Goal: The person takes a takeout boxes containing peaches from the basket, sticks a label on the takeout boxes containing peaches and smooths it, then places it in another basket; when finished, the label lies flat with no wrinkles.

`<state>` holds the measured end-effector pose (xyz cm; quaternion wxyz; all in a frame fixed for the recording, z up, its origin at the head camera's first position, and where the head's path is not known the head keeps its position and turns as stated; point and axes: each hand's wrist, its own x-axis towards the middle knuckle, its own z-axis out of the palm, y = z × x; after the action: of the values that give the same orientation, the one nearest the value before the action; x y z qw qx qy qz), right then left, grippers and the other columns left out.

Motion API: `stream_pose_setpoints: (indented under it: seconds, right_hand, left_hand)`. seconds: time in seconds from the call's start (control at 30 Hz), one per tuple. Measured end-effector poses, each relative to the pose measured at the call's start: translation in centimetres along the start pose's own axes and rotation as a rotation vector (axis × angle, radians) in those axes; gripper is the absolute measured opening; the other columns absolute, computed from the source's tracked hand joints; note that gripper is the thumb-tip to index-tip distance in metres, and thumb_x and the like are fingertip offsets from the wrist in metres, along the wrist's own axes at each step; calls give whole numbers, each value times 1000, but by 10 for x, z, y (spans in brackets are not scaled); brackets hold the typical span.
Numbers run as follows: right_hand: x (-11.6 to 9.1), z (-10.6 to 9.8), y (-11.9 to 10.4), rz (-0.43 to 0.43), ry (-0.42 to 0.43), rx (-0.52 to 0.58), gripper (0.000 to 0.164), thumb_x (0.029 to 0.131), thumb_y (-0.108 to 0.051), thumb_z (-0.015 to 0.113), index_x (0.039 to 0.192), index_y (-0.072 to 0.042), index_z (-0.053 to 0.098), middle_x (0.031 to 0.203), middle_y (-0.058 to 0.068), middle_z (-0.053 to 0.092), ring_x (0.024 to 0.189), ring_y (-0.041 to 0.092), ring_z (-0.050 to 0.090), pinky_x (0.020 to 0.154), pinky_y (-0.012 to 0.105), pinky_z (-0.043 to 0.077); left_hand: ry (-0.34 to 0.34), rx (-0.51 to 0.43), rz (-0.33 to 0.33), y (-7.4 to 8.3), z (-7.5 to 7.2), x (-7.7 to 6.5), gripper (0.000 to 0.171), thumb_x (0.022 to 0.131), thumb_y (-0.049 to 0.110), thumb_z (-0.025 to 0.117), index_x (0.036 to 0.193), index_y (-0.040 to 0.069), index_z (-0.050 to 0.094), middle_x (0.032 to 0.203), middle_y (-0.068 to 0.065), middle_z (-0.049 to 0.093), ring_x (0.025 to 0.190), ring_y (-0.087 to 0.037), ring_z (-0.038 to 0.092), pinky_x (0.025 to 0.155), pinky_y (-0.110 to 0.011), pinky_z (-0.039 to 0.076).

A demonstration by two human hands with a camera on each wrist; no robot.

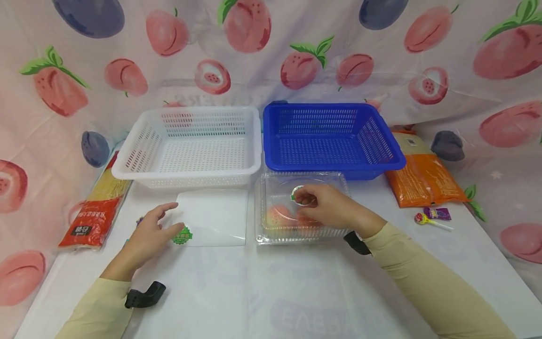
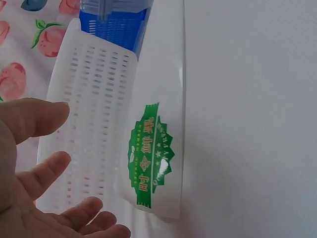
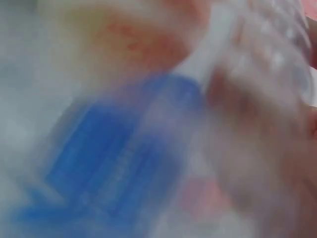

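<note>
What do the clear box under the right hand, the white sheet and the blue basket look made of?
Clear box: probably thin, glossy plastic; it's see-through with ribbed, glinting edges. White sheet: perhaps coated paper or film; it's thin and catches light. Blue basket: likely rigid molded plastic, with a smooth rim and even slots.

We face a pale pink cloth (image 1: 250,70) hanging as a backdrop behind a white table (image 1: 203,292) and down along its left and right edges. Printed across the fabric we see large pink peaches (image 1: 247,26), some cut open, with dark blue plums (image 1: 91,16) and green leaves (image 1: 324,45), and soft creases run through it. Near the table's front we make out faint lettering (image 1: 313,320). The light looks soft and even, its shadows weak.
</note>
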<state>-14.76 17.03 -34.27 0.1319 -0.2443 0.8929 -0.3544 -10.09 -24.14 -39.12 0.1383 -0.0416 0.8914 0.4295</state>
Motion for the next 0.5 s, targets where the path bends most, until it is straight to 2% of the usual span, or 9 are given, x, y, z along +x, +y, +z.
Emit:
stream_pose_setpoints:
  seconds: [0.17,0.3,0.5]
  right_hand:
    - [-4,-9,3,22,17,-20,33,89,-8,70,118,4,65,104,9,68,96,23,63,90,41,52]
    - [-5,-13,8,49,39,-1,37,89,-5,67,123,7,63,109,12,67,100,26,62,93,44,51]
    - [-6,-16,10,76,51,-1,47,90,-8,69,133,6,57,121,16,65,107,30,61,94,45,51]
  left_hand:
    - [23,-3,28,6,-1,-5,71,97,27,65,155,4,30,159,-28,21,144,-48,21,109,-61,30]
    - [28,-18,71,12,0,-9,69,97,25,66,154,3,33,158,-27,24,144,-47,22,110,-60,30]
    - [15,-52,123,20,6,-15,65,97,22,67,151,2,36,158,-26,24,144,-45,23,111,-59,28]
